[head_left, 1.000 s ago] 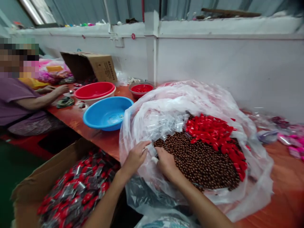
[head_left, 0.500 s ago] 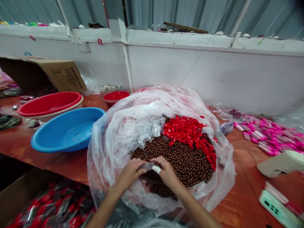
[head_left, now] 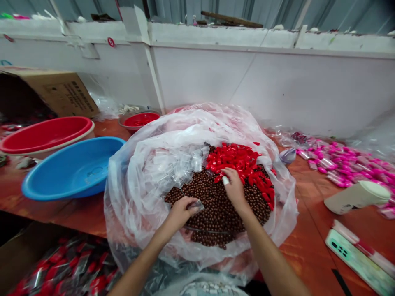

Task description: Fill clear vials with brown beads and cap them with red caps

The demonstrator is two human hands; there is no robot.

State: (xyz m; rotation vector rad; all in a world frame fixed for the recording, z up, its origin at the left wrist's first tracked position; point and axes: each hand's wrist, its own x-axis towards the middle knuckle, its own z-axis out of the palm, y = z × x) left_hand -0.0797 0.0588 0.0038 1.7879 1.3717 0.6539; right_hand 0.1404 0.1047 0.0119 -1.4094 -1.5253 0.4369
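Red caps lie under the right hand's fingertips, which curl as if pinching one — I cannot tell if it is gripped. The left hand pinches a small clear bag shut-fingered over brown beads. Judging by this, filling is underway; next comes a clean pick and carry to the bag. Beyond the fingers: blue basin, orange table, white wall.
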